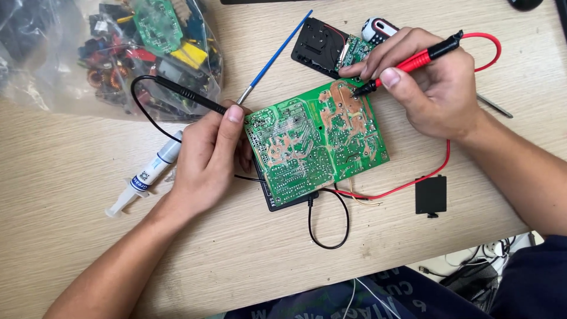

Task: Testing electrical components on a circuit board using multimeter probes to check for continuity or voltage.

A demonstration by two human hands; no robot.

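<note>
My right hand (434,88) gripped the red multimeter probe (413,61) like a pen, its tip touching the copper area on the solder side of the green circuit board (316,140), which lay tilted on a black case (283,201) in the middle of the desk (88,248). My left hand (207,159) was closed around the black probe (189,95), its tip hidden at the board's left edge. A white syringe (144,180) lay just beside my left wrist, with a clear bag of electronic parts (112,53) behind it and a blue-handled brush (277,53) near the board's top edge.

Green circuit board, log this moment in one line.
left hand: black probe | right hand: red probe, tip on green circuit board
</note>
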